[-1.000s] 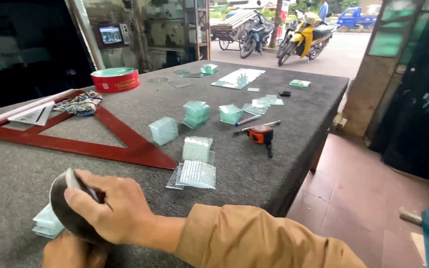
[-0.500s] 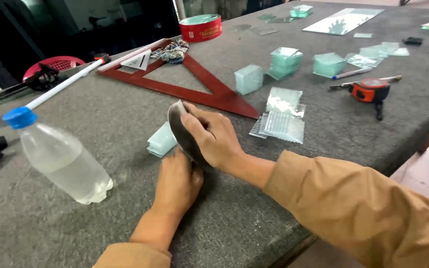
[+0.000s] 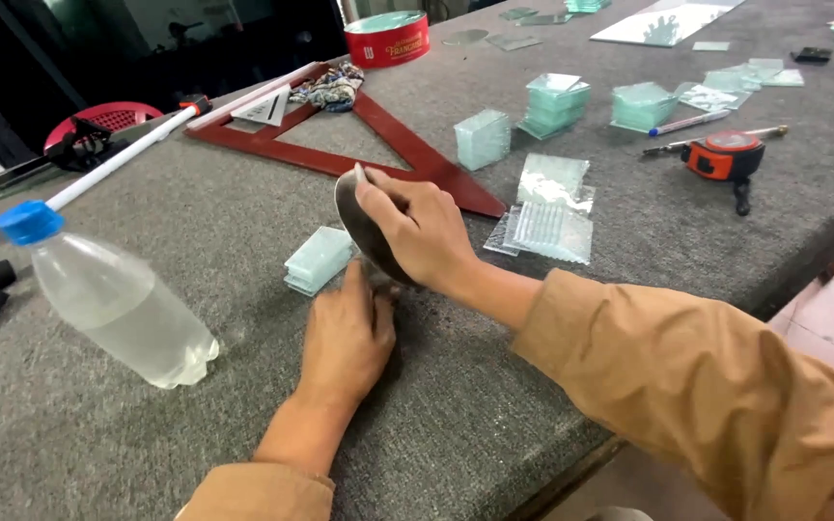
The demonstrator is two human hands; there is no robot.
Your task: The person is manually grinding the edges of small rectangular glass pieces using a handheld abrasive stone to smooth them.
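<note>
Head view: we grip a dark, rounded, rough grinding stone (image 3: 364, 227) in our right hand (image 3: 422, 232), fingers clamped over its edge, long axis tilted up and away. Our left hand (image 3: 347, 333) lies flat, pressing something hidden beneath. Small greenish glass squares (image 3: 318, 259) sit stacked just beside, on the grey felt-covered table (image 3: 195, 232) near a clear plastic bottle (image 3: 113, 299).

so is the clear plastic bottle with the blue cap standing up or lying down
Lying down. The clear plastic bottle with the blue cap rests on its side on the grey felt table, cap on, left of the left hand.
</note>
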